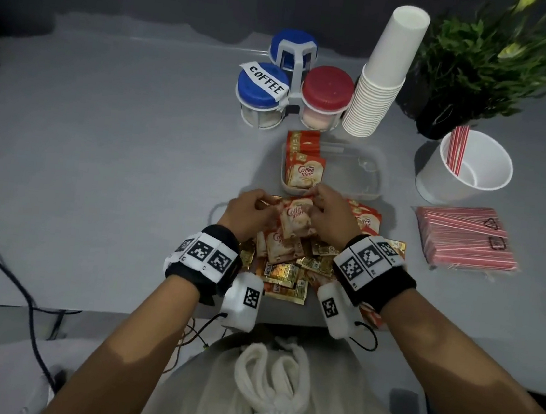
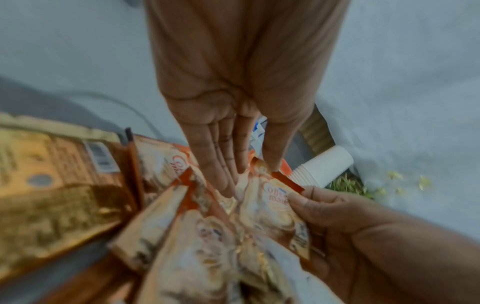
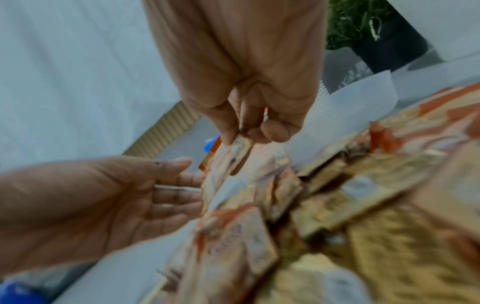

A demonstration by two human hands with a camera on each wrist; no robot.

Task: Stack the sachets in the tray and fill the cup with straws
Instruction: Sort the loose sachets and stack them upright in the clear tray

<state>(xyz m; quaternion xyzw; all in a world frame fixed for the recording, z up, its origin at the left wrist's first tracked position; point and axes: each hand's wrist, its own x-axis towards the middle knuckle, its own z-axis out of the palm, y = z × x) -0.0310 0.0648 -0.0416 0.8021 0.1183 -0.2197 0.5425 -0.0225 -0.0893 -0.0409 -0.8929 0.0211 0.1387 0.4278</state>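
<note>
Nearest, at the surface's (image 1: 106, 167) near edge: loose heap of sachets (image 1: 295, 264), orange-and-cream and gold ones jumbled together. Above the heap, both hands meeting on one raised sachet (image 1: 295, 221) — right hand (image 1: 330, 218) pinching its top edge between thumb and fingertips, left hand (image 1: 250, 212) with fingers mostly straight, thumb and fingertips touching the sachet's left side. From the left wrist view, left hand (image 2: 233, 115) fingers extended together onto the packet, right hand (image 2: 363, 236) gripping its corner. From the right wrist view, right hand (image 3: 249, 102) curled in a pinch on the packet's edge, left hand (image 3: 109, 205) spread with palm showing.

Just beyond the hands: clear tray (image 1: 371, 170), several sachets (image 1: 303, 166) standing upright at its left end. Far right: white cup (image 1: 470, 168) holding a few red-striped straws (image 1: 457, 149); nearer, just beside it, packet of straws (image 1: 465, 237) lying flat. Farther back — three lidded jars (image 1: 296, 83) in a rack, one labelled COFFEE, tall stack of paper cups (image 1: 380, 86), potted plant (image 1: 485, 67).
</note>
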